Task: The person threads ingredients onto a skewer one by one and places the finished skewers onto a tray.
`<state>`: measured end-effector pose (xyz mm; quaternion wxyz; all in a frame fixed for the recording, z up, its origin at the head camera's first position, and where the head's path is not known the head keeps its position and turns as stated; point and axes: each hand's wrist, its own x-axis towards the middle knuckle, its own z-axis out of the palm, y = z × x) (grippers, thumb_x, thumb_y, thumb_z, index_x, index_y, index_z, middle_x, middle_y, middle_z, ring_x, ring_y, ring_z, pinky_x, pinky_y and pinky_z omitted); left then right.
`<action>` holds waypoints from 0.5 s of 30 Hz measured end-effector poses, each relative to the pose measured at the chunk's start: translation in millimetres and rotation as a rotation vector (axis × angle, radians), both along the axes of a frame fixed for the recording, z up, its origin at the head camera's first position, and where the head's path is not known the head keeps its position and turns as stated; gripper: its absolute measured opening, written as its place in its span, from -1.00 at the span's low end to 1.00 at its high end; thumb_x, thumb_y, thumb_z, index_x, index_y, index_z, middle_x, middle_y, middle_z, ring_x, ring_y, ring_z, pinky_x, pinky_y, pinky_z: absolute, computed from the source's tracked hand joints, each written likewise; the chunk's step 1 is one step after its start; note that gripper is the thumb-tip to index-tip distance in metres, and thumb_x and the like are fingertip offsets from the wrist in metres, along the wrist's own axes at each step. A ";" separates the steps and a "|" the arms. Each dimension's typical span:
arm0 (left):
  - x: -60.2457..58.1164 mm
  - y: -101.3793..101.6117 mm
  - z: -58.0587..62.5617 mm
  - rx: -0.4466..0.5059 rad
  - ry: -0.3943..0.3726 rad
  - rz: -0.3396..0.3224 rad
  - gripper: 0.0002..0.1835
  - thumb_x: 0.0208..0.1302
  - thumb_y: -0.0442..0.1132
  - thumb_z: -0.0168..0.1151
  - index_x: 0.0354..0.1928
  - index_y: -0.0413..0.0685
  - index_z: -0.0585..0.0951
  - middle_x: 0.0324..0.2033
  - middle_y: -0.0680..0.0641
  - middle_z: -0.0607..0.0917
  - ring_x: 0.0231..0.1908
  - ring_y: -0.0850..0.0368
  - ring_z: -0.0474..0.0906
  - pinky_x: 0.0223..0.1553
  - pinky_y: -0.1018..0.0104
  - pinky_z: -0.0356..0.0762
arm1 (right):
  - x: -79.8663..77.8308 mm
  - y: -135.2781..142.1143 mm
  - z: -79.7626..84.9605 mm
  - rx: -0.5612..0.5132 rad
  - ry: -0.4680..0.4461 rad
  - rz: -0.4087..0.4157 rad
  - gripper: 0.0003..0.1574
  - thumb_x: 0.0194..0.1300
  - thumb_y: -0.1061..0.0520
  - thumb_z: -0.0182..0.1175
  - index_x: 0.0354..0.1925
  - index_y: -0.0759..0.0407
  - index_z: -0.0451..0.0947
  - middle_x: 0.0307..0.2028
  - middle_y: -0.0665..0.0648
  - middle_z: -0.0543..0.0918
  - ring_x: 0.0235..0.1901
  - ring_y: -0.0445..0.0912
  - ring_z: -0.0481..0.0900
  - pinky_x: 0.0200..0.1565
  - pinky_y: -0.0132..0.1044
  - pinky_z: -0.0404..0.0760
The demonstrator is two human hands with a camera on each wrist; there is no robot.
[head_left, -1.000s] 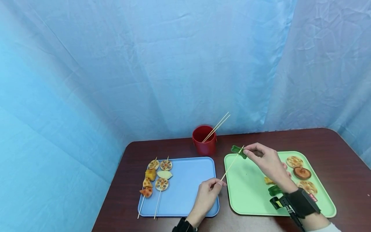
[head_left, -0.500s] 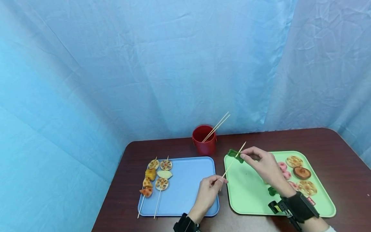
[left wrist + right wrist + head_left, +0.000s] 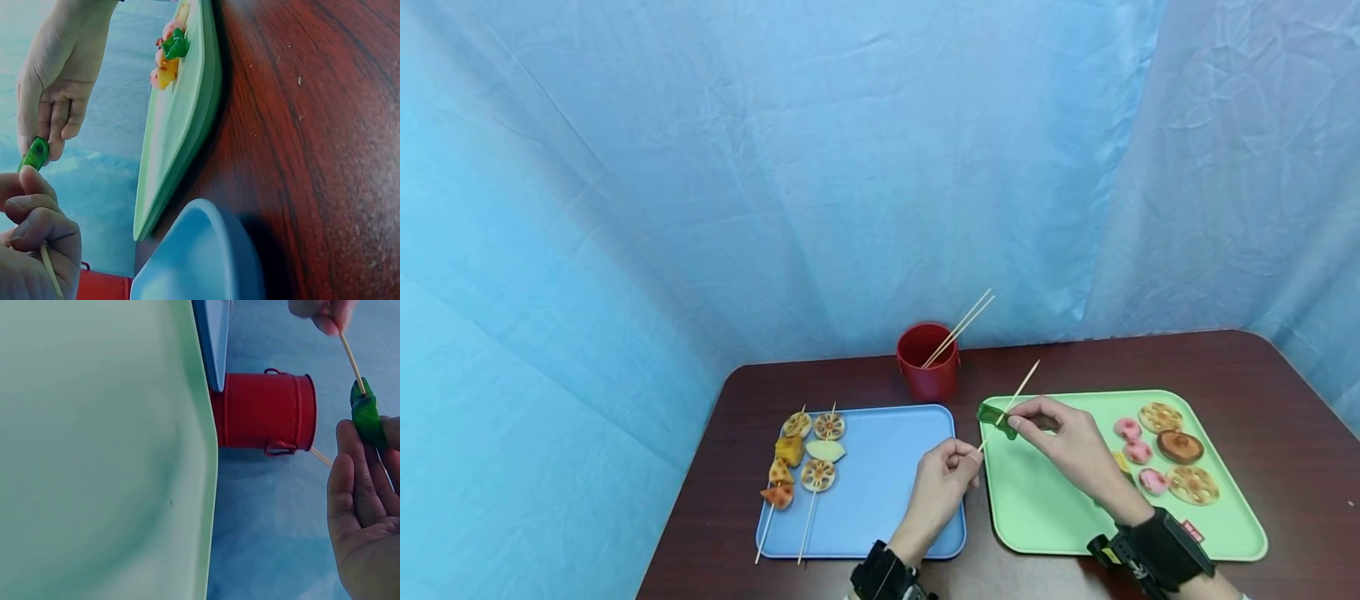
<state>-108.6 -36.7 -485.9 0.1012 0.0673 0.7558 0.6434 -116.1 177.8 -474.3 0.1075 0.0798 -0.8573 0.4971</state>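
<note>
My left hand (image 3: 942, 483) pinches a thin wooden skewer (image 3: 1024, 382) near its lower part, its tip pointing up and to the right. A green pepper piece (image 3: 996, 419) is threaded on the skewer, a short way above the left fingers. With thumb and fingertips my right hand (image 3: 1063, 442) pinches the pepper piece by its right end. In the right wrist view the skewer (image 3: 351, 361) enters the green pepper piece (image 3: 367, 422), held by the right hand (image 3: 369, 506). The left wrist view has the skewer's lower end (image 3: 51, 272) coming out of the left hand (image 3: 37, 231).
On the blue tray (image 3: 887, 433) at left lie two filled skewers, one with lotus root slices (image 3: 817, 476). The green tray (image 3: 1037, 517) at right holds pink pieces (image 3: 1138, 452), lotus slices and a mushroom slice (image 3: 1180, 447). A red bucket (image 3: 930, 379) with two skewers stands behind.
The pepper piece has slid down the skewer toward my left hand, so more of the tip shows above it. My right hand has moved left and down with it.
</note>
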 end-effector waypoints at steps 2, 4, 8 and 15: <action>-0.5 0.3 0.1 0.004 0.008 -0.001 -0.80 0.40 -0.18 0.27 -0.26 -0.20 0.68 -0.59 0.02 0.59 -0.59 0.31 0.38 -0.50 0.47 0.26 | 1.5 -2.8 -1.0 -0.008 -0.005 0.015 -0.92 0.44 0.02 0.34 -0.12 -0.09 0.72 -0.19 -0.13 0.75 -0.17 -0.23 0.74 -0.13 -0.28 0.66; -0.8 0.4 0.1 0.010 0.015 -0.001 -0.81 0.40 -0.18 0.27 -0.28 -0.17 0.67 -0.60 0.05 0.58 -0.59 0.31 0.38 -0.50 0.46 0.26 | 3.0 -5.3 -1.4 -0.020 -0.012 0.031 -0.92 0.44 0.02 0.33 -0.12 -0.09 0.72 -0.19 -0.13 0.75 -0.17 -0.22 0.74 -0.12 -0.27 0.66; -1.1 0.8 -0.1 0.020 0.020 0.000 -0.83 0.41 -0.18 0.27 -0.30 -0.13 0.66 -0.60 0.08 0.56 -0.59 0.30 0.38 -0.51 0.46 0.26 | 5.5 -8.7 -1.8 -0.038 -0.017 0.046 -0.92 0.44 0.04 0.34 -0.11 -0.09 0.72 -0.18 -0.12 0.75 -0.16 -0.21 0.74 -0.13 -0.27 0.67; -2.7 3.0 -1.8 0.025 0.021 0.012 -0.85 0.42 -0.20 0.26 -0.32 -0.08 0.67 -0.63 0.11 0.56 -0.62 0.31 0.34 -0.52 0.47 0.23 | 7.0 -14.0 -5.1 -0.040 -0.018 0.051 -0.92 0.43 0.05 0.35 -0.12 -0.11 0.72 -0.18 -0.14 0.75 -0.17 -0.22 0.73 -0.14 -0.27 0.67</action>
